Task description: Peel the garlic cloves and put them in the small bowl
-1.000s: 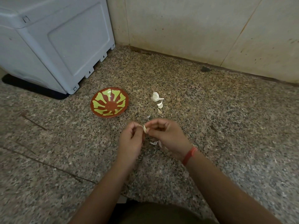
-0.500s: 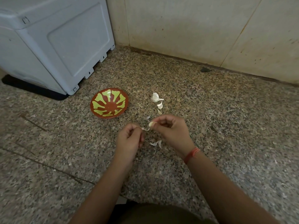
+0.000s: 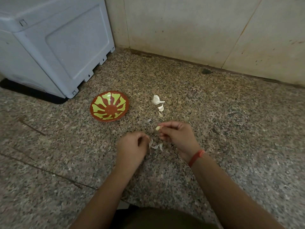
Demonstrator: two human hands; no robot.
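Left of centre in the frame stands the small bowl [image 3: 109, 107], no clove visible inside. Lower right of it, the left hand [image 3: 132, 151] pinches a strip of skin [image 3: 150, 143] and the right hand [image 3: 178, 138] pinches the peeled clove [image 3: 158, 128]. We should release it low over the bowl, so that it does not bounce out.

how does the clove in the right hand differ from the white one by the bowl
The held clove looks yellowish and bare; the floor clove is white, still in papery skin. The held clove is pinched by the right hand; the floor clove lies untouched right of the bowl. Neither is in it.
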